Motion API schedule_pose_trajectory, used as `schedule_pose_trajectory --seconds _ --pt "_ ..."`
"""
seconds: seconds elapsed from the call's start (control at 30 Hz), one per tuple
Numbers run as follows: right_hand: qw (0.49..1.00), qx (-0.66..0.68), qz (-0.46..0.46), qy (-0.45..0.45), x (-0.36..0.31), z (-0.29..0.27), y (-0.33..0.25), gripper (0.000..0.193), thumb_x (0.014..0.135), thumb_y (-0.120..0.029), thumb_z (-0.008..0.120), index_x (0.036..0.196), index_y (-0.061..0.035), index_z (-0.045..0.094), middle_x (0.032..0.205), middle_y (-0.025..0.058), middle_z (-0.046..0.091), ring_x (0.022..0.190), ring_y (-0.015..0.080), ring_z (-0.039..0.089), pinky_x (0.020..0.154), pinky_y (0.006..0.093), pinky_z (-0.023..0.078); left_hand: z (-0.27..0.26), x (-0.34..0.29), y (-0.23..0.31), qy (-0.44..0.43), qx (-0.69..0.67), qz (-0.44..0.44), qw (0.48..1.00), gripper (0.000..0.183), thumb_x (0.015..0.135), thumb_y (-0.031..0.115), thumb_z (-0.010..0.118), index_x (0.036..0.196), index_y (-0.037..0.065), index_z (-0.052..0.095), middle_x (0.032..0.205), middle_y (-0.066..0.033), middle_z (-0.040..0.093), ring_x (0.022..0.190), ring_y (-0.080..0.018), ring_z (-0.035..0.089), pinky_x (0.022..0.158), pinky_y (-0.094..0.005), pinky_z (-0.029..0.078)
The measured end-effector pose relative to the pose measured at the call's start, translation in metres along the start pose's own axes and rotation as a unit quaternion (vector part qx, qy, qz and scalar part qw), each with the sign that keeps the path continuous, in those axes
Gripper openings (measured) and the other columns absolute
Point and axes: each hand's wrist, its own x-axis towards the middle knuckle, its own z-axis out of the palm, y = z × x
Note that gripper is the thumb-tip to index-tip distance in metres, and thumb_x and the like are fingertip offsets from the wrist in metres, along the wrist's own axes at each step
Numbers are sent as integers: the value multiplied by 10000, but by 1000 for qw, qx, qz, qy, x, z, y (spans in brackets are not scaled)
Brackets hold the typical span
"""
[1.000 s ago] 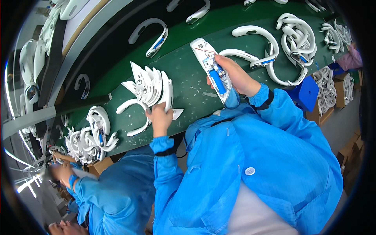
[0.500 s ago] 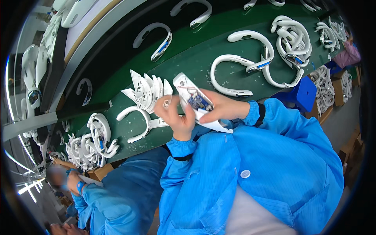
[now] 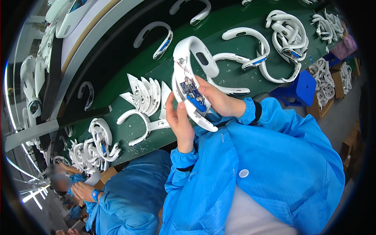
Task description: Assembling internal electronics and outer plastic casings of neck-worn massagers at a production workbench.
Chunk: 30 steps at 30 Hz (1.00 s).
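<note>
A white U-shaped neck fan [image 3: 182,68] is tilted upright in front of my chest, its casing open. Inside show a blue circuit board [image 3: 191,93] and thin wires. My right hand [image 3: 221,100] grips its lower part from the right, fingers partly behind it. On the left side, my left hand [image 3: 181,124] pinches its edge with thumb and fingers, beside a curved white cover strip [image 3: 200,119] that angles away from the open casing. Left of my hands stands a row of white curved cover pieces [image 3: 147,96], next to another neck fan [image 3: 135,124] on the green table.
Several assembled-looking neck fans [image 3: 256,43] lie on the green table [image 3: 188,150] to the right, with a tangled pile [image 3: 290,35] beyond. Another pile [image 3: 94,145] lies at the left, near a co-worker in blue [image 3: 129,196]. A blue stool [image 3: 295,90] and filled boxes stand at right.
The neck fan has been raised and turned, so its curved arm now shows above my hands. My left hand has come lower along its edge. The co-worker's hands have shifted.
</note>
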Motion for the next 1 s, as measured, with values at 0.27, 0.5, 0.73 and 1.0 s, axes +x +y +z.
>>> schedule_pose_trajectory --seconds 0.27,0.5,0.73,1.0 --pt "997 71 -5 -43 3 -8 0 599 972 -324 336 1439 -101 34 1397 82 296 1241 161 342 1015 289 307 -3 6 17 71 174 203 961 552 740 25 606 1261 -33 437 609 -26 561 544 -70 517 501 -204 408" --pt "997 -7 -59 -45 7 -3 1 571 983 -322 250 1426 -32 37 1425 130 234 1308 196 240 1068 307 207 21 11 30 71 246 237 937 520 771 49 587 1265 -36 450 594 -17 552 519 -42 456 506 -191 367" --pt "991 -86 -93 -30 5 -2 6 576 984 -310 253 1415 7 41 1444 152 191 1337 225 187 1081 308 164 15 15 29 54 301 237 922 590 770 116 640 1286 -51 411 582 -66 554 471 -92 488 450 -218 388" --pt "982 -166 -83 -31 -3 -2 0 573 986 -293 259 1414 8 24 1452 160 160 1345 239 167 1085 312 150 15 14 28 8 313 207 927 523 841 133 574 1299 -44 392 607 -117 559 496 -150 524 478 -272 424"
